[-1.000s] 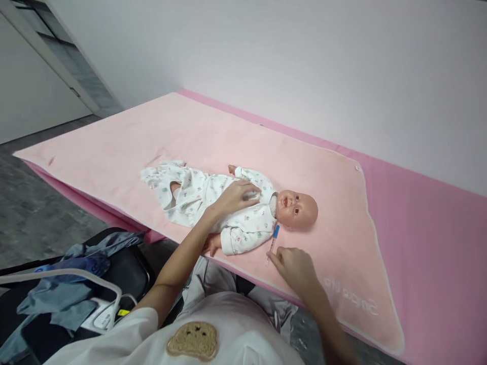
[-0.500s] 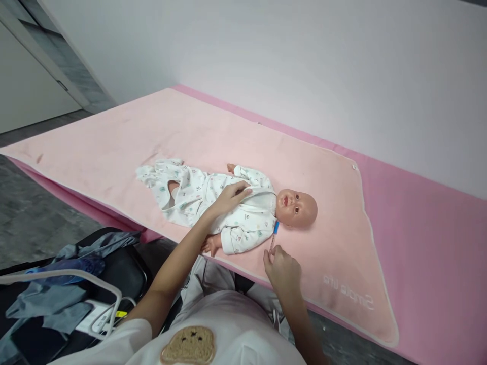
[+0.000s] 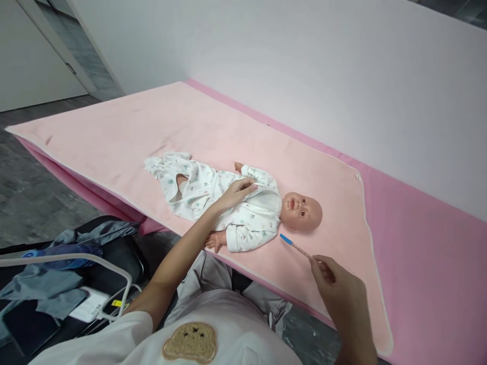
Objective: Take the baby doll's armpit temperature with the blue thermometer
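A baby doll (image 3: 302, 212) in white patterned clothes lies on its back on the pink mat (image 3: 125, 126), its head to the right. My left hand (image 3: 238, 193) rests on the doll's chest, its fingers pinched on the front flap of the white top (image 3: 253, 220). Over the mat, to the lower right of the doll's head, my right hand (image 3: 331, 276) is closed on the end of a thin thermometer-like stick (image 3: 300, 249). The stick's blue tip (image 3: 286, 239) points toward the doll's shoulder without touching it.
A black chair (image 3: 114, 263) at the lower left holds grey cloth, a blue bottle (image 3: 64, 256) and a white box (image 3: 89, 304). A pale curved bar crosses in front of it. The white wall (image 3: 304, 66) runs behind the table.
My right hand has moved right, drawing the stick away from the doll's collar. My left hand stays on the chest, now with the flap lifted slightly. The view has shifted a little.
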Demonstrator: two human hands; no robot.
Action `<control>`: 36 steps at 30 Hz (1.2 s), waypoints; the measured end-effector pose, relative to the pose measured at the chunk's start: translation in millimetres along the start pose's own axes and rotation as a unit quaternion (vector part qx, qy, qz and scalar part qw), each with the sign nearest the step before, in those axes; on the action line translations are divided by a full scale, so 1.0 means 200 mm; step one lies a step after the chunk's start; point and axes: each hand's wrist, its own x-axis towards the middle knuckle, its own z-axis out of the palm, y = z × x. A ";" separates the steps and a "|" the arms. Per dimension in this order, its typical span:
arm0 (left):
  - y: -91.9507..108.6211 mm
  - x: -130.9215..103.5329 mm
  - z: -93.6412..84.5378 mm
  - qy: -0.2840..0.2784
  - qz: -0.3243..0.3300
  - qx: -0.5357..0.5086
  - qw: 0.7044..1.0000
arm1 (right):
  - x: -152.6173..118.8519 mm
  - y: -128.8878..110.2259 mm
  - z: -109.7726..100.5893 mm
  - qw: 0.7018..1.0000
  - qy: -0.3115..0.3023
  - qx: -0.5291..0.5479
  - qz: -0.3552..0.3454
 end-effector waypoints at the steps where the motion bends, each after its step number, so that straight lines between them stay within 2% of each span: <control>1: 0.00 0.00 0.00 -0.003 0.000 -0.011 1.000 | 0.01 -0.01 -0.04 1.000 0.012 0.012 -0.011; 4: 0.01 0.00 0.00 -0.002 -0.007 -0.039 0.999 | 0.10 -0.07 -0.10 0.995 0.057 0.038 -0.076; 6: 0.00 -0.01 0.00 0.007 -0.013 -0.050 0.999 | 0.20 -0.12 -0.09 0.984 0.099 0.045 -0.144; 9: 0.00 -0.01 0.00 0.020 -0.018 -0.057 0.998 | 0.38 -0.21 0.01 0.965 0.132 0.002 -0.225; 11: 0.00 -0.01 -0.01 0.021 -0.015 -0.055 0.998 | 0.49 -0.27 0.10 0.959 0.112 -0.075 -0.248; 16: 0.01 -0.01 -0.02 -0.005 0.002 -0.051 0.999 | 0.68 -0.43 0.28 0.938 0.023 -0.236 -0.252; 19: 0.01 -0.02 -0.02 -0.028 0.004 -0.059 0.998 | 0.74 -0.50 0.34 0.934 -0.002 -0.254 -0.252; 22: 0.00 -0.02 -0.02 -0.040 -0.003 -0.058 0.998 | 0.79 -0.55 0.37 0.944 -0.013 -0.246 -0.221; 25: -0.01 -0.02 -0.02 -0.048 -0.008 -0.048 0.998 | 0.84 -0.56 0.40 0.952 -0.023 -0.234 -0.195; 30: -0.02 -0.02 -0.02 -0.051 0.000 -0.015 0.999 | 0.85 -0.56 0.44 0.955 -0.034 -0.222 -0.195; 33: -0.02 -0.02 -0.02 -0.046 0.014 0.010 0.999 | 0.82 -0.54 0.44 0.955 -0.036 -0.219 -0.198; 36: -0.02 -0.02 -0.03 -0.064 0.033 0.014 0.997 | 0.80 -0.52 0.41 0.950 -0.038 -0.218 -0.220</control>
